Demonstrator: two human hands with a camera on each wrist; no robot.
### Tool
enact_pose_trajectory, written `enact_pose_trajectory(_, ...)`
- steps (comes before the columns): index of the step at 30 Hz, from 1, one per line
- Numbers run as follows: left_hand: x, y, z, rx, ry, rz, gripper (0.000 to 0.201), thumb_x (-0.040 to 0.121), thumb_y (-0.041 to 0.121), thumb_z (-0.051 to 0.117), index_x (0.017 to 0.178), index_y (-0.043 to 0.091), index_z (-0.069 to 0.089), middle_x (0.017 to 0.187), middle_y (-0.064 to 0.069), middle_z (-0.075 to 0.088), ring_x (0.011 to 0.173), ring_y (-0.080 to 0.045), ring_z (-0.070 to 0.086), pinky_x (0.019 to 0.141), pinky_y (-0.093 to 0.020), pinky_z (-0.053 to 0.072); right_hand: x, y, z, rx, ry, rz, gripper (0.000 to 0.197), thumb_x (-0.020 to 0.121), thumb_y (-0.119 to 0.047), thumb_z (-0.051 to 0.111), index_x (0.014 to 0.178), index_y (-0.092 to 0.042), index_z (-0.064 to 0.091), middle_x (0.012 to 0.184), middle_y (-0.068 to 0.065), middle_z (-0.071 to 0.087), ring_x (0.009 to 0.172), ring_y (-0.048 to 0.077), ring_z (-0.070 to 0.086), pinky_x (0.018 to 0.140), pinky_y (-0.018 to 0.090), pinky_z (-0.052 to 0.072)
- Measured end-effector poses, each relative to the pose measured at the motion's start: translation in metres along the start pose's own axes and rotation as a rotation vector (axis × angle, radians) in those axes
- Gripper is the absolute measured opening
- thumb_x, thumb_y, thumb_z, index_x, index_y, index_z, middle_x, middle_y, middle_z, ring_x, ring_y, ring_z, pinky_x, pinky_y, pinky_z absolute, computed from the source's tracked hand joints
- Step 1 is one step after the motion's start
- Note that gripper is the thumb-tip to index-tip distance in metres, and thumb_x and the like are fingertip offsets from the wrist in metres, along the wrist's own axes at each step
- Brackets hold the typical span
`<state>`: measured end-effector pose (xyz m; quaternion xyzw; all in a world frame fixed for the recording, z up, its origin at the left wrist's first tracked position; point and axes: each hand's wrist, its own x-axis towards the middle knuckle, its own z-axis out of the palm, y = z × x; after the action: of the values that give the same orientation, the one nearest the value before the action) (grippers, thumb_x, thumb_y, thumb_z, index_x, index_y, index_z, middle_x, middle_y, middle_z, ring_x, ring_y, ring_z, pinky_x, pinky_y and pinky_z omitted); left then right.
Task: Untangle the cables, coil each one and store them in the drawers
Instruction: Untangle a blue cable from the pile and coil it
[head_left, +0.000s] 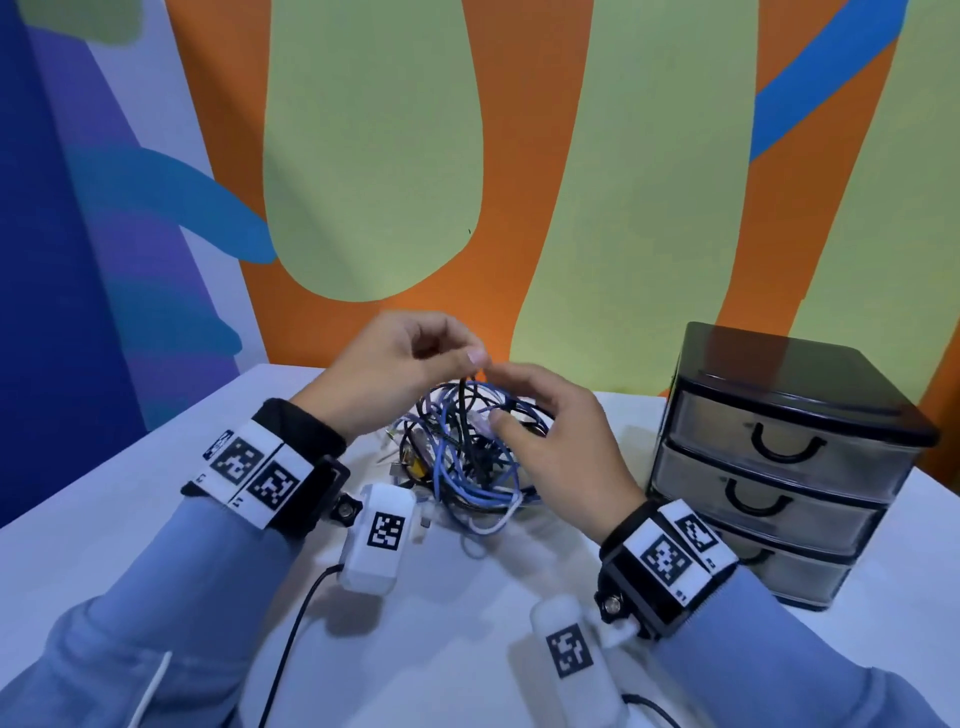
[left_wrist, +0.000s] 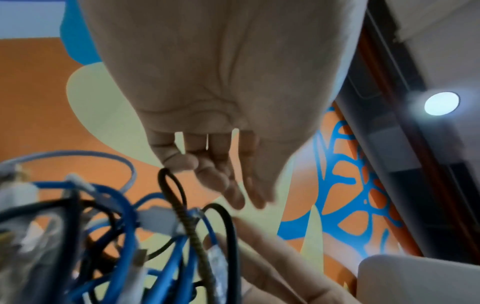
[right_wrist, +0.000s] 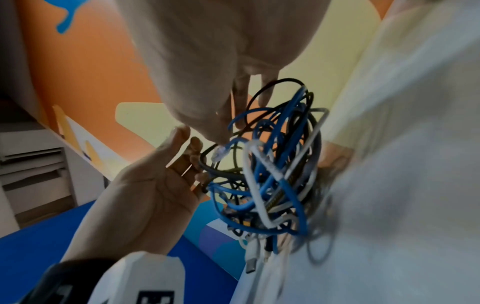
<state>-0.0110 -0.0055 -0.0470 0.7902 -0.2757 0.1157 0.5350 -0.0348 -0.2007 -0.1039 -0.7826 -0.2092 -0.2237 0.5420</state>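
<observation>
A tangle of blue, black and white cables (head_left: 467, 462) (right_wrist: 272, 174) lies in a heap in the middle of the white table (head_left: 156, 509). My left hand (head_left: 462, 353) (left_wrist: 221, 174) hovers over its far left side with the fingers loosely curved, the tips just at a black braided loop (head_left: 461, 389) (left_wrist: 176, 191) that stands up from the heap. My right hand (head_left: 498, 400) (right_wrist: 233, 115) is spread over the right side of the tangle, its thumb beside the clear plug (right_wrist: 218, 153) of a blue cable. Neither hand plainly grips anything.
A black drawer unit (head_left: 779, 467) with three shut translucent drawers stands at the right of the table. The painted wall rises just behind the table's far edge. White wrist-camera pods (head_left: 382, 530) (head_left: 571, 654) hang under my wrists, with a black lead (head_left: 296, 623) trailing towards me.
</observation>
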Motion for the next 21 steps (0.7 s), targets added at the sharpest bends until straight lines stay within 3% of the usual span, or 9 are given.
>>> enact_pose_trajectory(2,-0.002,-0.002,0.005,0.076,-0.067,-0.025,0.012,0.097,0.021,0.076,0.102,0.011,0.077,0.089,-0.004,0.076,0.078,-0.010,0.065,0.076,-0.022,0.051,0.000,0.005,-0.001,0.042,0.018,0.043,0.024,0.093,-0.006,0.074,0.111,-0.021,0.079,0.106,-0.011,0.079,0.106,0.004,0.072,0.103,0.038,0.056)
enact_pose_trajectory(4,-0.002,-0.005,0.009,0.176,-0.079,0.003,0.016,0.096,0.031,0.077,0.107,0.020,0.078,0.090,-0.005,0.075,0.074,-0.019,0.063,0.072,-0.027,0.049,-0.001,0.006,-0.003,0.068,0.062,0.037,0.027,0.092,0.002,0.072,0.106,-0.020,0.080,0.099,-0.009,0.081,0.101,0.006,0.075,0.100,0.039,0.058)
enact_pose_trajectory(7,-0.003,-0.006,0.012,0.308,-0.075,0.042,0.019,0.094,0.043,0.078,0.107,0.030,0.078,0.081,0.004,0.071,0.067,-0.021,0.059,0.063,-0.029,0.043,-0.001,0.000,-0.004,0.111,0.106,-0.008,0.028,0.092,0.001,0.074,0.109,-0.021,0.076,0.093,-0.006,0.081,0.097,0.010,0.076,0.097,0.036,0.059)
enact_pose_trajectory(10,-0.003,-0.007,0.011,0.378,-0.100,0.046,0.009,0.093,0.043,0.079,0.094,0.034,0.081,0.075,0.004,0.070,0.068,-0.025,0.057,0.063,-0.035,0.044,-0.001,-0.004,-0.003,0.160,0.151,-0.045,0.030,0.092,-0.002,0.076,0.114,-0.023,0.073,0.094,-0.006,0.080,0.096,0.013,0.076,0.094,0.033,0.058)
enact_pose_trajectory(12,-0.002,-0.008,0.011,0.377,-0.100,0.049,0.011,0.095,0.037,0.078,0.085,0.032,0.079,0.070,0.001,0.070,0.065,-0.024,0.056,0.063,-0.038,0.045,-0.001,-0.005,-0.003,0.169,0.171,-0.063,0.032,0.093,-0.001,0.074,0.117,-0.023,0.072,0.096,-0.006,0.080,0.097,0.014,0.076,0.093,0.033,0.058)
enact_pose_trajectory(15,-0.001,-0.009,0.012,0.286,-0.057,0.065,0.013,0.096,0.033,0.077,0.085,0.025,0.080,0.068,-0.004,0.069,0.062,-0.012,0.051,0.061,-0.033,0.040,0.001,-0.003,-0.003,0.137,0.159,-0.052,0.030,0.095,-0.002,0.073,0.116,-0.023,0.072,0.094,-0.006,0.080,0.094,0.012,0.076,0.092,0.033,0.059)
enact_pose_trajectory(19,0.000,-0.010,0.012,0.070,0.036,0.045,0.014,0.097,0.028,0.077,0.091,0.015,0.080,0.080,-0.021,0.070,0.069,-0.016,0.055,0.067,-0.031,0.040,0.005,0.009,-0.004,0.043,0.140,0.003,0.028,0.094,-0.001,0.070,0.105,-0.026,0.076,0.095,-0.011,0.080,0.097,0.007,0.074,0.094,0.037,0.058)
enact_pose_trajectory(21,0.000,-0.010,0.013,0.010,0.071,0.031,0.014,0.099,0.022,0.075,0.093,0.010,0.079,0.076,-0.013,0.069,0.069,-0.013,0.057,0.067,-0.025,0.043,0.007,0.014,-0.007,-0.004,0.134,0.029,0.034,0.092,0.004,0.065,0.097,-0.028,0.076,0.095,-0.013,0.079,0.096,0.003,0.073,0.089,0.030,0.058)
